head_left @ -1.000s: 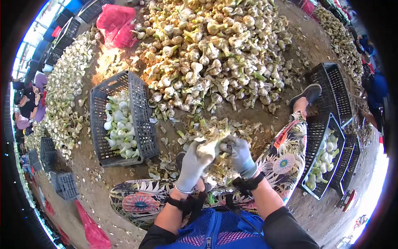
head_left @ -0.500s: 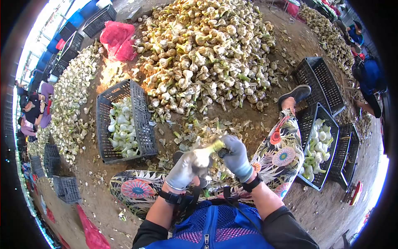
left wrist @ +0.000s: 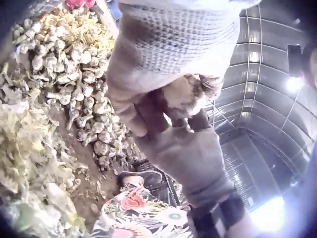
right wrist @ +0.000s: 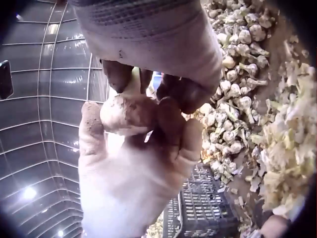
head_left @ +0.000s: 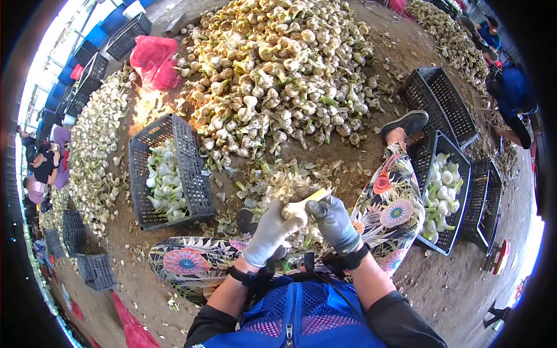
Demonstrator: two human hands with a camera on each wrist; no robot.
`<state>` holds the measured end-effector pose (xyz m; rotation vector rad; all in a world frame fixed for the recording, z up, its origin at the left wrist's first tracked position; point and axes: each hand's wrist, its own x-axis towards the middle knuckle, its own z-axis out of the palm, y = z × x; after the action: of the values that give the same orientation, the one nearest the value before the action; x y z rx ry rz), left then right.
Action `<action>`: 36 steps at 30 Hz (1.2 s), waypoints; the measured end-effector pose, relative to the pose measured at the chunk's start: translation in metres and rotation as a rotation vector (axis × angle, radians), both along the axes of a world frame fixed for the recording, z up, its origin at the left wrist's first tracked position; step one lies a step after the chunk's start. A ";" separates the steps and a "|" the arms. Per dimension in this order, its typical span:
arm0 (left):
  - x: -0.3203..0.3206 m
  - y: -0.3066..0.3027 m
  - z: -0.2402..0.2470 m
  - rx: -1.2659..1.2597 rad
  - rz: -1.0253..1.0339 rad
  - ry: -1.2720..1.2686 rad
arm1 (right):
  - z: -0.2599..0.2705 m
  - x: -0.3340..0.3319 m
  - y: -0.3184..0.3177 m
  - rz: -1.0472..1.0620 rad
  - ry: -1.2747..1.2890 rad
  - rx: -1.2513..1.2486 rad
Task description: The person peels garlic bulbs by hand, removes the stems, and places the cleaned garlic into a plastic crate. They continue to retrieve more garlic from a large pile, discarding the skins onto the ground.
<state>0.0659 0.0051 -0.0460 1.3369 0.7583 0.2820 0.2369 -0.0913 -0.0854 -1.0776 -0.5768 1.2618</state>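
Note:
Both hands wear pale gloves with darkened fingertips and meet over the lap. The left hand [head_left: 268, 231] grips a garlic bulb [head_left: 295, 212], its fingers and thumb curled round the pale head. At the bulb's yellowish stem, which points up and right, the right hand [head_left: 335, 225] pinches with curled fingers. In the left wrist view the bulb [left wrist: 182, 94] shows between the two gloves, its far side hidden. Seen from the right wrist, the bulb [right wrist: 126, 114] sits between the left hand's thumb and fingers. Torn skins [head_left: 284, 182] lie beneath the hands.
A large heap of garlic [head_left: 272, 75] rises ahead. Black crates of cleaned bulbs stand left [head_left: 194, 174] and right [head_left: 429, 168], with more crates [head_left: 444, 110] beyond the right foot. A red net sack [head_left: 155, 64] lies back left. Other people [head_left: 513, 87] sit at both sides.
The bulb has turned between the hands, and the loose brown skins around it have come away, baring a paler head and stem. Meanwhile, the head view has shifted slightly.

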 end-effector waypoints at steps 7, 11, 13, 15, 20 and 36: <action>-0.001 -0.009 0.026 0.155 0.204 -0.012 | 0.019 -0.002 0.013 -0.120 -0.155 -0.238; 0.008 -0.014 0.026 0.198 0.218 -0.042 | 0.046 -0.006 0.017 -0.060 -0.372 -0.256; 0.008 -0.015 0.028 -0.108 0.321 -0.177 | 0.050 -0.006 0.012 -0.067 -0.343 -0.163; 0.006 -0.009 0.033 -0.070 0.287 -0.136 | 0.050 -0.006 0.009 -0.072 -0.230 -0.156; 0.004 -0.004 0.031 0.008 0.200 -0.017 | 0.055 0.002 0.014 0.021 -0.121 -0.162; 0.008 -0.010 0.025 -0.992 0.119 -0.378 | 0.045 0.027 -0.006 -0.079 -0.660 -0.122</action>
<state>0.0738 -0.0045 -0.0205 0.2865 0.5299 0.1961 0.2636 -0.0976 -0.0402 -1.6169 -0.9464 0.8629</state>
